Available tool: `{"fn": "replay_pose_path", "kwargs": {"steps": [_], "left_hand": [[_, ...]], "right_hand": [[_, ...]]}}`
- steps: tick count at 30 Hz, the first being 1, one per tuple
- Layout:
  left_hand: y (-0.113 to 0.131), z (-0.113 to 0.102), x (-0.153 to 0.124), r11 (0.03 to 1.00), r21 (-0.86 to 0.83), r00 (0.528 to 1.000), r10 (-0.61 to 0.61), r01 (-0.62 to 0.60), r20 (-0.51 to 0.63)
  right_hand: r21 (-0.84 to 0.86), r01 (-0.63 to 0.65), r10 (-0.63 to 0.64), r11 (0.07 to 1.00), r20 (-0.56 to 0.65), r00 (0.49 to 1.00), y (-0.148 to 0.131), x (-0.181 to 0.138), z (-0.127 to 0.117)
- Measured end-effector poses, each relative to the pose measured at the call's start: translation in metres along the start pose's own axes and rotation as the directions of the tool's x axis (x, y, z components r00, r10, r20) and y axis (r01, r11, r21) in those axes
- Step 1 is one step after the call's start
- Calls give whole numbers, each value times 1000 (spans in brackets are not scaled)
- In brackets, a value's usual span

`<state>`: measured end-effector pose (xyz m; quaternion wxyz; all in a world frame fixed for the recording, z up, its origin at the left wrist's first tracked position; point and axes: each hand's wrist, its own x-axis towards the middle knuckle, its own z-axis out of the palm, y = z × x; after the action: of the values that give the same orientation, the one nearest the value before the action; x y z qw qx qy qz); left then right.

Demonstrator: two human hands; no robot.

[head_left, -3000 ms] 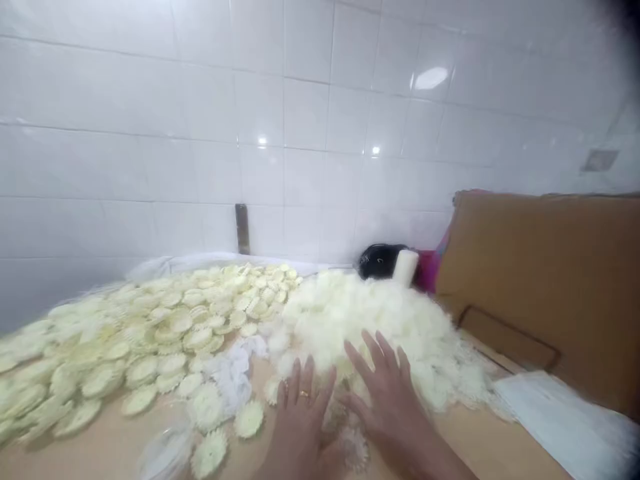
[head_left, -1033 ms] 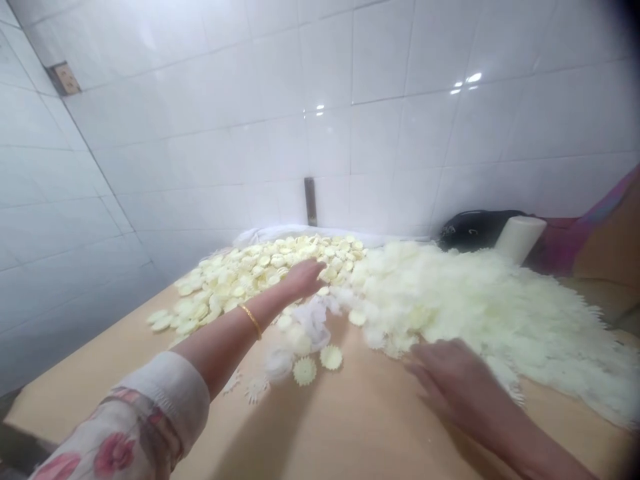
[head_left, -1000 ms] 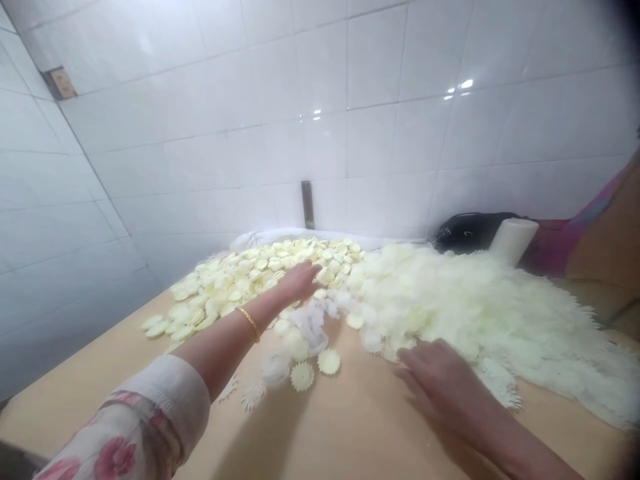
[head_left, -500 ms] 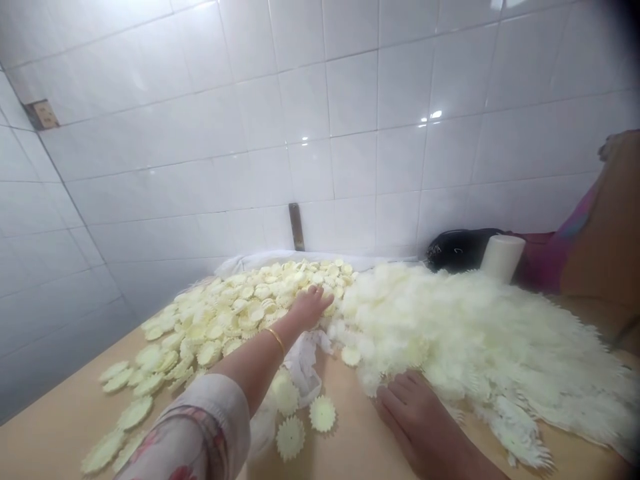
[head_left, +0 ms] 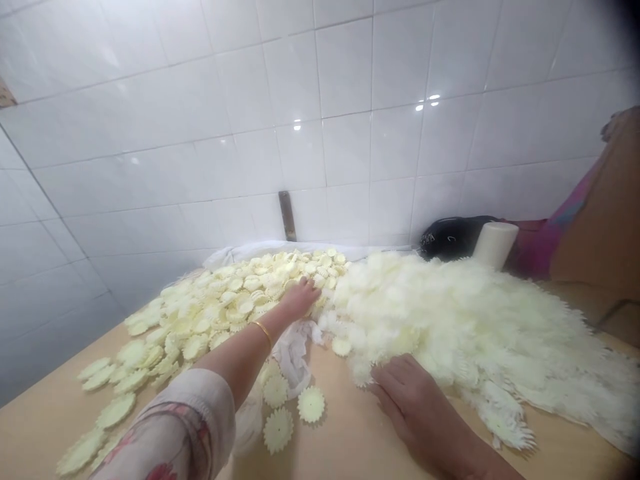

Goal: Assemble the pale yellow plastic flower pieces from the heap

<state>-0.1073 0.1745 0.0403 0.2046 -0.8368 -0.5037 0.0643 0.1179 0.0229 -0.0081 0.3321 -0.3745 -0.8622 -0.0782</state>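
My left hand [head_left: 301,297], a gold bangle on its wrist, reaches over the right side of a heap of pale yellow discs with toothed edges [head_left: 245,293]. Its fingers are a little apart and touch the discs; nothing shows clearly in them. My right hand [head_left: 407,397] rests low at the near edge of a heap of fluffy, whitish fringed pieces [head_left: 430,307]. Its fingers are curled under, and whatever they may hold is hidden. A few loose discs [head_left: 311,405] lie on the table between my arms, beside crumpled white cloth [head_left: 293,360].
The tan table [head_left: 345,440] stands against a tiled wall [head_left: 345,147]. A white cylinder [head_left: 496,245] and a black bag [head_left: 450,237] sit behind the whitish heap. At the far right rises a brown cardboard-like panel [head_left: 600,227]. More discs [head_left: 116,410] are scattered at left.
The whole view has shifted slightly, so things appear further left and higher. My left hand stays at the disc heap and my right hand at the fringed heap; nothing has visibly been lifted.
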Motion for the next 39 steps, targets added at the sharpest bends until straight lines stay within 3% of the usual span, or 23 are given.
{"fn": "replay_pose_path", "kwargs": {"steps": [6, 11, 15, 17, 21, 24, 29, 37, 39], "left_hand": [[-7, -16, -8, 998, -14, 998, -60, 60, -19], [-12, -49, -25, 998, -15, 996, -70, 69, -61], [9, -78, -58, 999, -32, 991, -46, 42, -125], [31, -86, -82, 995, -76, 979, 53, -69, -196], [79, -80, -130, 925, -138, 911, 310, -355, -270], [101, -62, -152, 895, -131, 885, 383, -426, -263], [107, -46, -157, 903, -154, 897, 354, -401, -265], [99, -66, -156, 883, -292, 913, 284, -369, -294], [96, -71, -147, 899, -284, 930, 264, -332, -254]], "right_hand": [[26, -23, 23, 999, -3, 1000, 2, 0, -3], [48, -60, 59, 997, 24, 998, 7, -1, -3], [41, -78, 78, 996, 5, 997, 10, -1, -6], [31, -84, 84, 996, -16, 996, 11, -1, -9], [43, -115, 115, 992, 11, 993, 12, -1, -10], [48, -115, 114, 992, 22, 993, 13, -2, -9], [59, -145, 142, 988, 58, 988, 13, -2, -8], [135, -119, 91, 984, 196, 976, -5, 0, -10], [144, -95, 63, 985, 211, 975, -10, 0, -11]]}}
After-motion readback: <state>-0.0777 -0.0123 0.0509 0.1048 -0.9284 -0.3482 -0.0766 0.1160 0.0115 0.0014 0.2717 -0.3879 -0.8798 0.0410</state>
